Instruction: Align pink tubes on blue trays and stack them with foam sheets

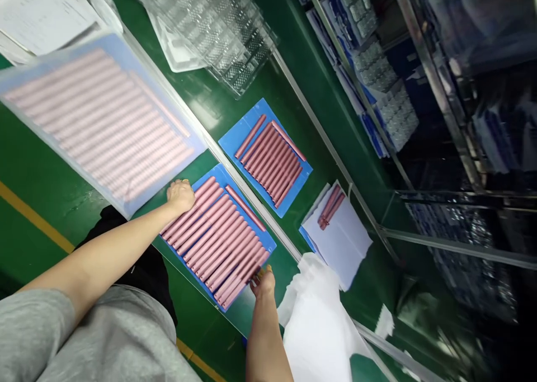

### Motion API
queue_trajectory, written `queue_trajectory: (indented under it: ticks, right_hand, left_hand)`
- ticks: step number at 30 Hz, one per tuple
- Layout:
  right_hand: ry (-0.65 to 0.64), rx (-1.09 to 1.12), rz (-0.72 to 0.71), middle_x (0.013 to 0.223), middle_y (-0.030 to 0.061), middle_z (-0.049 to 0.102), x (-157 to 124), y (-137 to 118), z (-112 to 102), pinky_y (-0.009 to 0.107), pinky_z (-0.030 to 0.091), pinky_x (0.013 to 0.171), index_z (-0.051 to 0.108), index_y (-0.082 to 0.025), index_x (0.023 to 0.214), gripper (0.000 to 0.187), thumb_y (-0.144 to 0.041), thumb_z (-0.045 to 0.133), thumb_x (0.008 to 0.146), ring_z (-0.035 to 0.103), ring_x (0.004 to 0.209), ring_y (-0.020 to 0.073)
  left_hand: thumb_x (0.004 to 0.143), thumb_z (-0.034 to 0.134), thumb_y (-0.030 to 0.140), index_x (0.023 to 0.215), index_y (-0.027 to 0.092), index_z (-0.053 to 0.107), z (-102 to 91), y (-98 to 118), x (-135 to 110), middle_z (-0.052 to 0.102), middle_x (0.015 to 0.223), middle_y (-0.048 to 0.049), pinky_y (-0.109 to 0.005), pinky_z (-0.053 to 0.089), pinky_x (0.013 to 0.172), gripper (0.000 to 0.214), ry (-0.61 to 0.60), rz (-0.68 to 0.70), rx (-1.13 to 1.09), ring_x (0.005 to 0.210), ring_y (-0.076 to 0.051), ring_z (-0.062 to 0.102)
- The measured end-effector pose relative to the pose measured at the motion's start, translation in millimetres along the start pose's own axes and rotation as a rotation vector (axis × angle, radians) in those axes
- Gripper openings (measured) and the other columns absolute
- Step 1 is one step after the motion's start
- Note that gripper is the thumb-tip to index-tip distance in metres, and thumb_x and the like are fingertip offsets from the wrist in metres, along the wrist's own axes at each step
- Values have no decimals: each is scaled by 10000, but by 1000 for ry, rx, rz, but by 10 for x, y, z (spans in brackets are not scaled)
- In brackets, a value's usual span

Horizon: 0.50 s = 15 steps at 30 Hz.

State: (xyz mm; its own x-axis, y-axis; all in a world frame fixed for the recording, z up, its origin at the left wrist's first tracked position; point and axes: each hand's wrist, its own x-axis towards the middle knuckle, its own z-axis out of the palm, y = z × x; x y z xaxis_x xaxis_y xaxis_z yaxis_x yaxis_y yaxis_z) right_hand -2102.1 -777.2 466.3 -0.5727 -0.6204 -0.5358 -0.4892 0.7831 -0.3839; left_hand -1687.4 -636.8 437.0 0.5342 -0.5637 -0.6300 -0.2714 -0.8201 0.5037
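Note:
My left hand [180,196] rests at the left end of a row of pink tubes [222,239] with its fingers curled in. The fingertips are partly hidden, so what they hold cannot be made out. At the other end of the row, my right hand [263,281] has its fingers apart, beside or touching the last tube. The tubes lie side by side on a blue board [268,243], and one more lies crosswise along the far edge.
Behind a metal rail lies a smaller blue board [224,141] with pink tubes. Tubes under a translucent sheet [100,125] lie left. Clear plastic trays [201,24] stand far back. White paper [344,248] with a few tubes and crumpled white wrapping [314,320] lie right.

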Motion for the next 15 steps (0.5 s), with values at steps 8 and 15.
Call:
queue_trajectory:
  ticks: [8, 15]
  right_hand:
    - [-30, 67, -12, 670, 2, 486, -15, -26, -60, 435, 589, 671, 474, -297, 922, 395, -684, 418, 971, 600, 637, 251]
    - [-13, 178, -84, 729, -26, 528, -339, -237, -274, 372, 554, 585, 455, -311, 1046, 206, -503, 404, 989, 561, 572, 206]
  left_hand:
    - [1009, 440, 152, 1216, 149, 770, 3, -73, -119, 681, 1320, -206, -376, 565, 1023, 389, -52, 17, -75, 1144, -295, 737]
    - [1012, 495, 140, 1182, 166, 765, -134, -45, -301, 656, 1284, -144, -327, 550, 1011, 320, 4, 84, -143, 1096, -239, 719]
